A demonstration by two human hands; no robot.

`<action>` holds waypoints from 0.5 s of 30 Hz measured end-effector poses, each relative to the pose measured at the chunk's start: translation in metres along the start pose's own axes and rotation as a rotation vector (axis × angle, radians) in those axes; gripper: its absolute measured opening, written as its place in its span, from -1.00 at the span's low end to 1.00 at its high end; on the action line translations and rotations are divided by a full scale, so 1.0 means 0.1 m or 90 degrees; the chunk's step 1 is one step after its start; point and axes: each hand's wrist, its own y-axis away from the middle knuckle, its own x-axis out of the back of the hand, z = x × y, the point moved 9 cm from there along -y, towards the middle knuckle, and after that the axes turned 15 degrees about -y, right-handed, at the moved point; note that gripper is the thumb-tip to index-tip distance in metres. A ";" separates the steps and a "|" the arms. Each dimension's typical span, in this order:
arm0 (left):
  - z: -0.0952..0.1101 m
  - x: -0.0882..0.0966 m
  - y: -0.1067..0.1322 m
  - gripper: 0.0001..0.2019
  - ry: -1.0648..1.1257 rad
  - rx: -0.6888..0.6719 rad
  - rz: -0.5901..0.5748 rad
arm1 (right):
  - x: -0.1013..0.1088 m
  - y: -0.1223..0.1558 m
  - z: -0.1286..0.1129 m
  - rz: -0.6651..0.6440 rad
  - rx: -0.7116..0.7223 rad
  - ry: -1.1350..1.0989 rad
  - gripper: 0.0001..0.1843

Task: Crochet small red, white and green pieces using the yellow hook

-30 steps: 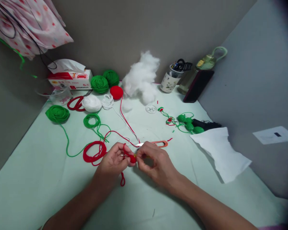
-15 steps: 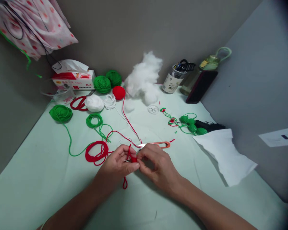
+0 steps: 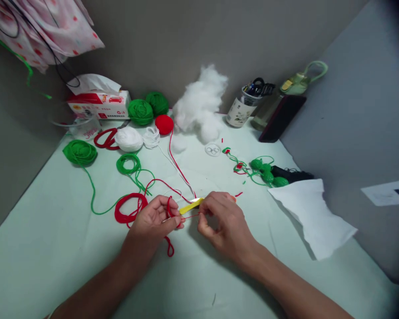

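Note:
Between the thumb and fingers of my left hand (image 3: pixel 158 220) is a small piece of red yarn work (image 3: pixel 178 223), largely covered by the fingers, with a red loop hanging below. The fingertips of my right hand (image 3: pixel 224 221) pinch a strand of red yarn (image 3: pixel 190 217), stretched taut between the hands. Just above that strand a flat yellow handle-like piece (image 3: pixel 190 206) spans the gap; what supports it cannot be made out. Behind my right hand lie thread snips, their orange handle (image 3: pixel 233 199) mostly hidden. A coil of red yarn (image 3: pixel 123 216) rests beside my left hand.
Green yarn balls (image 3: pixel 140 111), white yarn (image 3: pixel 129 139), red scissors (image 3: pixel 101 141) and a tissue box (image 3: pixel 103 106) stand back left. White stuffing (image 3: pixel 199 106), a pen cup (image 3: pixel 241 110) and a bottle (image 3: pixel 294 84) line the back. White paper (image 3: pixel 314 221) lies right.
My hands have moved apart, drawing the red strand straight between them. The yellow piece has come into view, and my right hand covers more of the snips.

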 end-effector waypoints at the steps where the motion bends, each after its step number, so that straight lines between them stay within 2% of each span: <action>1: -0.01 0.01 0.00 -0.68 0.001 0.002 -0.004 | 0.01 0.00 -0.01 0.003 0.007 0.005 -0.79; 5: -0.05 -0.04 0.01 -0.70 -0.010 0.004 -0.069 | 0.09 -0.04 0.01 0.007 -0.002 -0.034 -0.79; 9: -0.06 -0.04 0.02 -0.69 -0.019 0.031 -0.108 | 0.27 -0.09 0.18 -0.061 -0.059 -0.131 -0.90; 11: -0.04 -0.03 0.03 -0.64 -0.002 0.043 -0.116 | 0.37 -0.09 0.31 -0.094 -0.078 -0.054 -0.72; 13: 0.00 -0.04 0.05 -0.60 0.021 0.050 -0.126 | 0.37 -0.06 0.40 -0.158 -0.071 0.053 -0.56; 15: 0.01 -0.04 0.06 -0.58 0.040 0.053 -0.128 | 0.32 -0.02 0.46 -0.204 -0.064 0.130 -0.55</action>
